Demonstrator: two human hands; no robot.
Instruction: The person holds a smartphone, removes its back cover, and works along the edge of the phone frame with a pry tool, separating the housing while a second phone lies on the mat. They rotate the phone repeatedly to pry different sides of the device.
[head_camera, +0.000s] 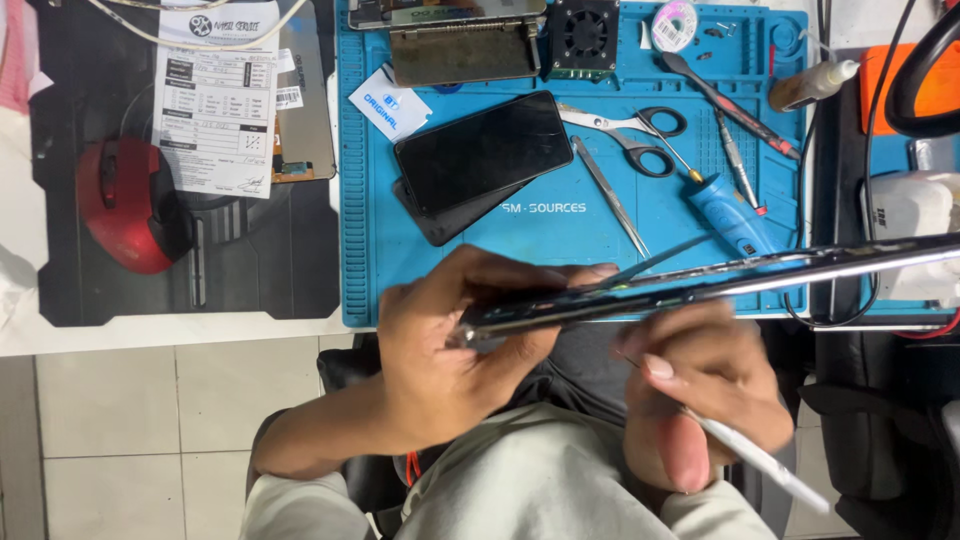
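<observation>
Head view: left hand (450, 350) fingers clamp a thin device (700, 282) edge-on, right hand (700, 400) fingers pinch a slim tool (760, 462) just beneath it (seam not visibly opened); phone (485, 150) lies beyond the fingertips.

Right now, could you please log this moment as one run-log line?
left hand: grips thin device edge-on | right hand: holds slim white tool beneath it | blue mat: dark phone, scissors
</observation>
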